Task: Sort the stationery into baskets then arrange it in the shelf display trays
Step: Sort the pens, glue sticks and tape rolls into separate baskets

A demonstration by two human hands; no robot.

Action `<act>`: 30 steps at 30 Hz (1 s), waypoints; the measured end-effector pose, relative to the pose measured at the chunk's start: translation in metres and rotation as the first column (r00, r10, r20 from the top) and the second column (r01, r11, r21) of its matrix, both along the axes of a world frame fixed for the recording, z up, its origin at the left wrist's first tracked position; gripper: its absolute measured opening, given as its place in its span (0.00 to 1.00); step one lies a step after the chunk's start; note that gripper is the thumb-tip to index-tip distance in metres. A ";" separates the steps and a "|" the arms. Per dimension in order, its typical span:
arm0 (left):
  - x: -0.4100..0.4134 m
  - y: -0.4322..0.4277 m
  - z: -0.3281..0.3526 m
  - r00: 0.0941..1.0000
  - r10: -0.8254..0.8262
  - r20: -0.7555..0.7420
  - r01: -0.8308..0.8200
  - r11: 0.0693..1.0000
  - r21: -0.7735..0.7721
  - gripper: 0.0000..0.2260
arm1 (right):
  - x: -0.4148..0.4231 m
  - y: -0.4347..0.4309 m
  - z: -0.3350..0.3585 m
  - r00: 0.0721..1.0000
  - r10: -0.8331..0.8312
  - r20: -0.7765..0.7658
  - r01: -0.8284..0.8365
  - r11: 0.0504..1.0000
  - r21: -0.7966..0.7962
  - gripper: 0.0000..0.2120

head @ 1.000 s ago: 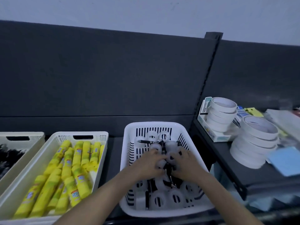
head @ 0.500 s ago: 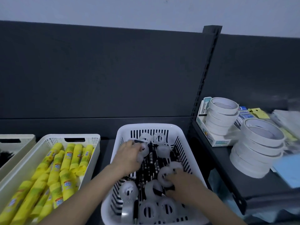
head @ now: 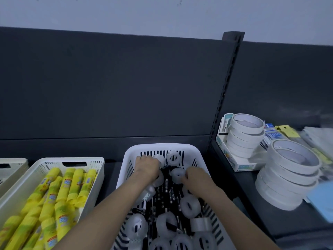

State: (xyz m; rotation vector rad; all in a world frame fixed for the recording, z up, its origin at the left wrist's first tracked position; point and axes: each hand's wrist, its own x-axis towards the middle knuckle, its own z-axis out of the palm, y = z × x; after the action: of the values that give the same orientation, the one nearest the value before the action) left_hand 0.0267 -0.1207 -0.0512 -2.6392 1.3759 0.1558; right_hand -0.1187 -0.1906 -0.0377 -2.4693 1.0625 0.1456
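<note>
1. Step in hand, by judgement: separating clear tape rolls [head: 190, 204] from black pens [head: 166, 184] inside the white basket [head: 162, 147], centre near
2. Left hand [head: 146, 167]: at the far left of the basket, fingers curled down among the rolls; whether it holds one cannot be told
3. Right hand [head: 196, 179]: just right of centre, fingertips pinching the rim of one clear tape roll [head: 177, 175]
4. Method advised: lift each roll straight up by its rim, so no pen lodged through its core comes along; clear the far end first
5. Count, basket: roughly twelve rolls in view, some cut by the near edge; pens lie beneath, too overlapped to count
6. Count, elsewhere: one cream tray [head: 54, 160] at left holding yellow glue sticks [head: 63, 186], well over a dozen; two white tape stacks [head: 288, 177] on the shelf [head: 252, 222] at right
</note>
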 end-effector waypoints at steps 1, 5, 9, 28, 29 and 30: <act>0.002 0.001 0.002 1.000 -0.010 0.009 0.010 1.000 -0.006 0.16 | 0.006 -0.002 -0.007 0.998 0.005 -0.056 -0.004 1.000 0.029 0.18; 0.003 0.017 0.018 0.998 -0.015 0.053 0.019 0.998 -0.067 0.16 | 0.024 -0.005 -0.031 0.989 -0.004 -0.147 0.019 0.995 0.098 0.18; 0.006 0.036 0.032 0.999 0.026 -0.026 -0.030 0.989 -0.145 0.15 | 0.022 -0.007 -0.023 0.992 0.007 -0.125 0.016 0.983 0.183 0.18; -0.049 0.028 -0.022 0.910 -0.004 -0.415 -0.085 0.977 -0.196 0.11 | 0.006 0.001 -0.012 0.986 -0.123 0.114 0.069 0.917 0.392 0.20; -0.048 0.024 -0.023 0.908 -0.005 -0.418 -0.089 0.975 -0.206 0.11 | 0.003 0.000 -0.010 0.980 -0.140 0.139 0.070 0.905 0.419 0.20; -0.048 0.022 -0.024 0.904 0.003 -0.427 -0.103 0.972 -0.212 0.10 | 0.001 -0.001 -0.009 0.976 -0.143 0.162 0.059 0.899 0.433 0.20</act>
State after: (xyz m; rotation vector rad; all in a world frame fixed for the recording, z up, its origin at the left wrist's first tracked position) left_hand -0.0213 -0.0991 -0.0753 -2.9606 1.5227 0.6543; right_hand -0.1173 -0.1912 -0.0470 -1.9863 0.9563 0.0944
